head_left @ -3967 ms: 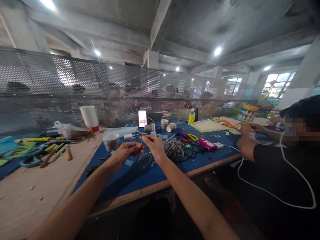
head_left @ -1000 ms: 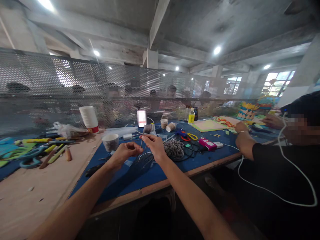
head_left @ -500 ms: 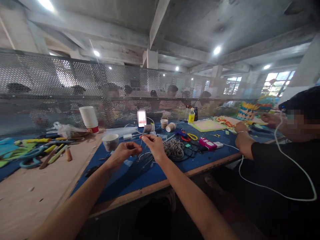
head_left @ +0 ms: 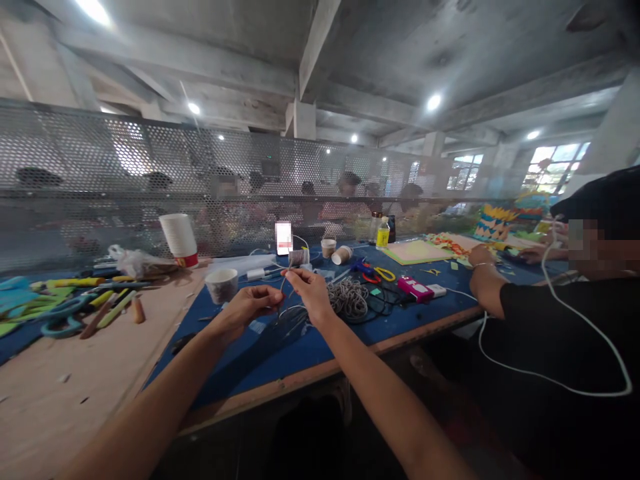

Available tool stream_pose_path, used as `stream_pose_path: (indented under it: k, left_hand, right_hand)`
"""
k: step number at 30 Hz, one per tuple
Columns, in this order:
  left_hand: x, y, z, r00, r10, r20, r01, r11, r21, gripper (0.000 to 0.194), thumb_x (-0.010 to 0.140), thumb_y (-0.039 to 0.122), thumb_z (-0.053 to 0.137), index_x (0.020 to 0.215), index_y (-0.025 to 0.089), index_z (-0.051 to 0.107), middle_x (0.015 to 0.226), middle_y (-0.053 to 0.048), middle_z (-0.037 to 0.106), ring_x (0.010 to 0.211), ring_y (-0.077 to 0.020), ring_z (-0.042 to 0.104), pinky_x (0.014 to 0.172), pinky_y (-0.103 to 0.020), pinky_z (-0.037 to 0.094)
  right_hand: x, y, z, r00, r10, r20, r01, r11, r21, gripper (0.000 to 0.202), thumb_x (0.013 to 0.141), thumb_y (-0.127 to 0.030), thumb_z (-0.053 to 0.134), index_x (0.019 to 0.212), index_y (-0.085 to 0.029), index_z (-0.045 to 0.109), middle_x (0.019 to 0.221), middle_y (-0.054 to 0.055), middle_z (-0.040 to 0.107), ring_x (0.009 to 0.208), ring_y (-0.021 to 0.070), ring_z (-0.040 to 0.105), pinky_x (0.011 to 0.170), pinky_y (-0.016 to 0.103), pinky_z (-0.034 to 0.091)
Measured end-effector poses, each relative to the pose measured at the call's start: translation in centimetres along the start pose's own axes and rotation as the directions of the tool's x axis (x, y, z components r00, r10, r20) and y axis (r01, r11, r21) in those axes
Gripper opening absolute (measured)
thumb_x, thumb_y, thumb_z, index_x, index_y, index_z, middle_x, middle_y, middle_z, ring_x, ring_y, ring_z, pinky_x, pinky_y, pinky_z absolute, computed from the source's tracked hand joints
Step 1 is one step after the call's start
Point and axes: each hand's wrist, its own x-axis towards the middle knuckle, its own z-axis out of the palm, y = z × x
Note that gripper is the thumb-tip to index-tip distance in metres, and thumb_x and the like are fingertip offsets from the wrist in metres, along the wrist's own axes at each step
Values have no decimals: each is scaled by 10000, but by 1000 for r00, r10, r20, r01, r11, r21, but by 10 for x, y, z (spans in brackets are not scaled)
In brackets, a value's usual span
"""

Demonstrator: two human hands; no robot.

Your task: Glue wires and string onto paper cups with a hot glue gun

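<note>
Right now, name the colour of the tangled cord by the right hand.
The tangled cord is grey; head view.

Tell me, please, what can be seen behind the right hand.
Beyond the right hand are a lit phone and a small grey cylinder. The grey cord bundle shows beside the hand, its left edge apparently covered. Whatever lies directly behind the hand is hidden.

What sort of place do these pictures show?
Probably a shared craft workshop: grey cord lies piled on a blue table, another person is at the right, and bare concrete beams cross the ceiling.
</note>
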Motion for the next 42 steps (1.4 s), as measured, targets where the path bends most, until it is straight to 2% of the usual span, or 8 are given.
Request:
stream_pose_path:
  k: [6,12,16,20,22,27,36,42]
  left_hand:
    - [3,-4,0,994,100,-48,-94,989,115,215,631,308,847,683,161,700,612,5,588,576,-112,484,572,-241,379]
    - [2,-2,-3,993,45,110,-53,996,68,274,705,402,795,848,174,744,707,-11,610,635,-126,508,613,-254,393]
    - [2,0,-2,996,88,25,-90,987,135,278,684,413,806,727,152,721,641,0,573,592,-114,448,585,-254,348]
    - [2,0,1,991,119,-53,-107,976,191,273,626,364,845,669,149,682,614,14,558,581,-106,420,567,-248,317]
    - [2,-1,2,995,93,-45,-84,983,163,278,629,363,846,681,151,674,601,23,545,574,-103,419,565,-244,321]
    - [1,-3,-1,995,5,99,-6,1000,14,300,717,414,796,834,146,729,754,-25,621,645,-113,487,603,-241,378]
    - [4,-4,-2,998,59,-26,-59,998,25,251,666,346,840,689,152,681,626,11,571,589,-95,457,576,-225,357]
    - [2,-3,-5,993,29,111,-33,999,30,295,729,399,794,895,159,747,777,-36,636,688,-131,522,642,-256,398]
  right_hand:
    - [0,0,1,1000,-7,12,7,1000,15,263,789,-424,675,873,-202,787,781,21,698,663,128,538,602,240,399]
    - [0,1,0,1000,13,25,-14,999,32,283,787,-437,675,888,-198,787,783,18,698,642,123,535,586,242,393]
    - [0,1,0,999,-5,37,5,1000,-10,285,799,-435,663,902,-201,790,790,14,709,639,116,536,588,235,399]
    - [0,2,1,998,-25,49,26,1000,-13,242,788,-398,682,876,-201,791,873,33,745,732,137,602,628,235,429]
    - [0,3,1,998,-31,45,32,999,-12,242,787,-400,682,874,-201,790,881,35,749,761,148,621,642,239,440]
    - [0,3,0,999,-7,36,7,1000,-3,280,797,-431,666,895,-200,790,824,21,733,740,154,624,640,245,451]
    - [0,0,1,999,-16,35,16,1000,-10,246,785,-397,684,874,-194,790,826,27,732,747,155,621,662,248,449]
    - [-1,0,-1,999,10,36,-10,1000,4,266,791,-422,674,884,-202,789,796,21,713,707,142,595,628,248,432]
